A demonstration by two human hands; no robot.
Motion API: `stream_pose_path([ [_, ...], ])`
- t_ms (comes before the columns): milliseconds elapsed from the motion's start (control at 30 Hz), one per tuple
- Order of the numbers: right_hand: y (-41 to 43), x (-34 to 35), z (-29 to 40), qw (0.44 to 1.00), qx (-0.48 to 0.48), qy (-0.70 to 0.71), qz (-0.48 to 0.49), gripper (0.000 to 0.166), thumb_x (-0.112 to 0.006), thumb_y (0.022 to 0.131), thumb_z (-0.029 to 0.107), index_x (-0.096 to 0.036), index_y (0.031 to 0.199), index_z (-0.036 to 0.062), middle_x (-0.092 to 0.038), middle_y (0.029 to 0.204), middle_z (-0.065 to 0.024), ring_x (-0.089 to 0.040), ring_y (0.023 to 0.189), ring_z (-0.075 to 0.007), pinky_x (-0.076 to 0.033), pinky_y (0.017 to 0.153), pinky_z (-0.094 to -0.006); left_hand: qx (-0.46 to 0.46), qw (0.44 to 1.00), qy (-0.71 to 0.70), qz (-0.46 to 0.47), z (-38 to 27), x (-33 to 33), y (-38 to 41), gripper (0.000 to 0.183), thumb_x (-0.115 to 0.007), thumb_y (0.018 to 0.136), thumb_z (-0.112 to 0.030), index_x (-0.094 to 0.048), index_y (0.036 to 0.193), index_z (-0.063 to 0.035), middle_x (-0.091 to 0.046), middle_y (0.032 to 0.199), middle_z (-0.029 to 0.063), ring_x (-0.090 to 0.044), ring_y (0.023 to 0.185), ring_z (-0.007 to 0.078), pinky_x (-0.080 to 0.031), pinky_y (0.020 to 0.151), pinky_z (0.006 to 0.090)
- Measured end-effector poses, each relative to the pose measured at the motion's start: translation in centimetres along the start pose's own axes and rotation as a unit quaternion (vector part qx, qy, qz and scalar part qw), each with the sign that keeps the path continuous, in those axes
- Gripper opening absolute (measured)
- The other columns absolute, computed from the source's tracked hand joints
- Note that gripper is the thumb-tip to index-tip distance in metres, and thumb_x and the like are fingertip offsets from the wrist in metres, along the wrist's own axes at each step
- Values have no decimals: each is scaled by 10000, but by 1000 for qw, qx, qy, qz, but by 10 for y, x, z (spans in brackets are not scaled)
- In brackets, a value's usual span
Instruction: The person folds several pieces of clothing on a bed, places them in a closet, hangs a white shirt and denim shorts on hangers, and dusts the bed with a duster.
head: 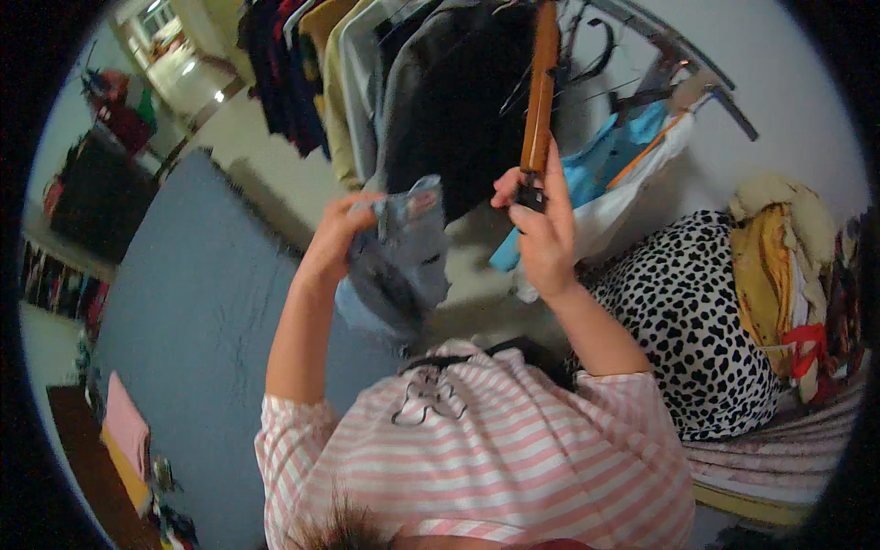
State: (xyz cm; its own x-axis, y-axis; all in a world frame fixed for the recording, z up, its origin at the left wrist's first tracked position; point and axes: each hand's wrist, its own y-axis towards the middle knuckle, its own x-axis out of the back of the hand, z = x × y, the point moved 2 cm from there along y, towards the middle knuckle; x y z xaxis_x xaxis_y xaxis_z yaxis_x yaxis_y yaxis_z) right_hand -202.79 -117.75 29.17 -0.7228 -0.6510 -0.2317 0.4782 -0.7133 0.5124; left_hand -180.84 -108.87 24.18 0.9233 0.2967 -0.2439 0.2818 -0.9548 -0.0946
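My left hand (335, 237) grips a folded denim garment (419, 254) by its upper edge, near what looks like a waistband. The blue-grey cloth hangs down in front of my striped shirt. In my right hand (550, 251) is a long brown wooden bar (541, 89) with a black end piece (531, 196), possibly a clothes hanger. It stands nearly upright, apart from the denim, and its top runs out of view. Hanging clothes (460, 103), dark ones among them, are behind both hands.
A metal clothes rail (674, 41) crosses the upper right, with a light-blue garment (612, 155) below it. At left spreads a blue-grey covered surface (199, 289), perhaps a bed. On the right sits a bulky black-spotted white fabric item (687, 323) beside piled yellow clothes (763, 268).
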Motion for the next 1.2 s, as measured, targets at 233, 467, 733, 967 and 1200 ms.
stream_pose_path([
  [233, -44, -23, -18, 824, -330, 441, 135, 660, -422, 699, 145, -260, 1322, -5, -450, 841, -90, -449, 822, -203, -376, 829, -354, 28, 991, -132, -3, -10, -9, -6, 363, -576, 772, -311, -612, 935, 12, -630, 866, 103, -605, 779, 187, -480, 723, 315],
  [467, -49, -26, -38, 877, -423, 113, 197, 418, -456, 839, 146, -412, 1229, 1, -575, 1039, -100, -559, 903, -158, -468, 743, -297, -19, 997, -6, -72, -11, 13, -33, 330, -667, 720, -258, -620, 890, 21, -642, 843, 98, -617, 750, 174, -484, 714, 277],
  [733, -63, -34, -53, 859, -452, -19, 239, 277, -561, 858, 187, -559, 1020, -36, -602, 904, -55, -575, 756, -105, -499, 636, -235, -24, 992, 100, -66, -14, 22, -44, 347, -704, 692, -258, -620, 924, -13, -639, 875, 80, -587, 847, 171, -435, 796, 299],
  [967, -78, -31, -73, 848, -476, 45, 230, 278, -540, 870, 188, -544, 1023, -45, -589, 855, -62, -586, 688, -119, -514, 618, -241, -17, 954, 299, -28, -34, 20, -55, 452, -742, 654, -297, -603, 960, 4, -631, 897, 81, -578, 827, 178, -436, 796, 311],
  [1200, -51, -26, -89, 916, -372, 68, 132, 338, -584, 845, 192, -519, 1069, -53, -587, 870, -76, -594, 681, -128, -518, 631, -248, 70, 793, 601, 68, -44, 23, -58, 365, -728, 671, -288, -628, 825, 28, -530, 590, 92, -494, 552, 120, -402, 493, 315],
])
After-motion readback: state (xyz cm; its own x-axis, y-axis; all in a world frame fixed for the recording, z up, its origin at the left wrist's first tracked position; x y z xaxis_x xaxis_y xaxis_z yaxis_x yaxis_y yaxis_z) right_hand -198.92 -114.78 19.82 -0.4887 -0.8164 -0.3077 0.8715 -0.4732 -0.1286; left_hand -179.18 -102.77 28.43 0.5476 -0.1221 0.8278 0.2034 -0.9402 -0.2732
